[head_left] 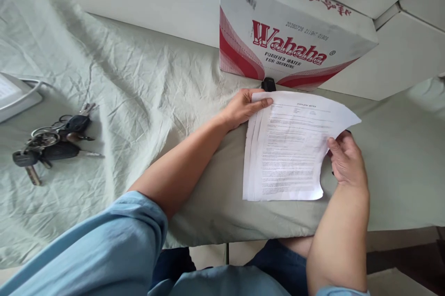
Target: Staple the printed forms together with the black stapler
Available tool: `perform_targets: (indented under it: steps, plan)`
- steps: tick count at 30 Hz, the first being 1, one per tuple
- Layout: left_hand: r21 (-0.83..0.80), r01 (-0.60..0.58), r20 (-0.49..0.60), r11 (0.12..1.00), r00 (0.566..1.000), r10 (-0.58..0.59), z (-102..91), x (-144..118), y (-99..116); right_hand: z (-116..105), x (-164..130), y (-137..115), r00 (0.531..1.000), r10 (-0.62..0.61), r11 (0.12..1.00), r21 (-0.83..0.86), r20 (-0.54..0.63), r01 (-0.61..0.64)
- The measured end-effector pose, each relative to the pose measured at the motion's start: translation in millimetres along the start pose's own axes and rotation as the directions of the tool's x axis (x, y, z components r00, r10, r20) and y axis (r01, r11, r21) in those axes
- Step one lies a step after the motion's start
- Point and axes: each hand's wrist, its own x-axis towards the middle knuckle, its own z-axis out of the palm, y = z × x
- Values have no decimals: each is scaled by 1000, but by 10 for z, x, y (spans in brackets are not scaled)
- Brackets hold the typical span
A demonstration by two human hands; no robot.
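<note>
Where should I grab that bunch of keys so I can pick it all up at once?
Probably by the metal rings in the middle of the keys, coming down from above. Every key and black fob hangs from those rings, so lifting there should bring the whole bunch. The keys lie flat on the cloth and fan out, so a single key tip would give a poor grip.

You see a bright, evenly daylit frame; soft shadows fall under the keys (55, 141) at left, and the edges bow with wide-angle distortion.
</note>
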Motion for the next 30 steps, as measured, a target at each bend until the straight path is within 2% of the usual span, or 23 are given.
perform_targets:
  steps: [3,6,9,13,15,17,18,20,22,23,25,28,30]
  plan:
    - [-155,-68,-150,986,988,44,-16,66,-71,-124,-85,-114,971,170,985,-7,169,-171]
    - [-247,-134,-279,960,958,62,-55,166,-152,-263,-158,-179,922,292,955,-33,253,-294]
    - [-278,-181,-360,943,930,72,-86,239,-212,-273,-183,-149,923,310,948,1,227,-319]
    - [-298,-203,-401,933,913,71,-87,251,-244,1,-161,-47,950,286,952,76,129,-297]
    - [-293,-194,-383,936,921,71,-93,233,-234,137,-141,-48,985,172,978,118,18,-173]
    - [-281,-188,-337,941,938,86,-121,214,-206,176,-130,-113,994,-23,989,142,-104,38]
    - [-274,-189,-301,943,948,103,-142,207,-186,154,-132,-167,978,-130,977,146,-165,155]
    - [-262,-211,-220,942,963,154,-188,199,-143,55,-158,-289,915,-311,924,143,-256,354]
    - [-244,-240,-142,940,967,210,-225,194,-107,-56,-206,-389,869,-404,879,142,-285,455]
    - [-227,-244,-108,943,968,225,-235,190,-97,-95,-232,-419,865,-420,870,150,-275,470]
    - [-167,-213,-44,963,977,208,-241,173,-95,-119,-275,-430,891,-399,882,176,-215,437]
    - [-28,-92,40,995,995,93,-235,130,-125,-51,-298,-365,947,-306,931,179,-101,320]
    - [33,-48,78,998,996,45,-240,104,-141,-7,-292,-308,952,-292,938,167,-94,304]
